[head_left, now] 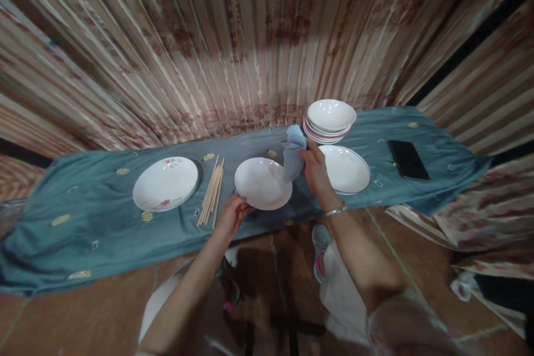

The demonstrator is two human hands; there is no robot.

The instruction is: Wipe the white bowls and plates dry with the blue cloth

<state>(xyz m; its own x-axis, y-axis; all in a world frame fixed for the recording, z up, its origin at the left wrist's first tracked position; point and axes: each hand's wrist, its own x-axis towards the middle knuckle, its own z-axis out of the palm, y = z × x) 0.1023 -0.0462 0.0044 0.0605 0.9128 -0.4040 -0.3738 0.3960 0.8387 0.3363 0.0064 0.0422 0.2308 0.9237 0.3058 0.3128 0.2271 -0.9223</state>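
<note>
A round white ceramic plate [262, 182] sits near the frame's middle on the teal cloth, gripped at its seven o'clock rim and tilted slightly. A crumpled pale blue cleaning cloth [292, 154] hangs bunched at the plate's two o'clock edge, touching it.

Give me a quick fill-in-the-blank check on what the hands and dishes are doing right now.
1. The left hand grips the rim of a white ____.
2. The right hand holds a light blue ____ over that plate.
3. The chopsticks lie between the two ____ plates.
4. The black phone lies to the ____ of the stacked bowls.

Missing words: plate; cloth; left; right
</note>
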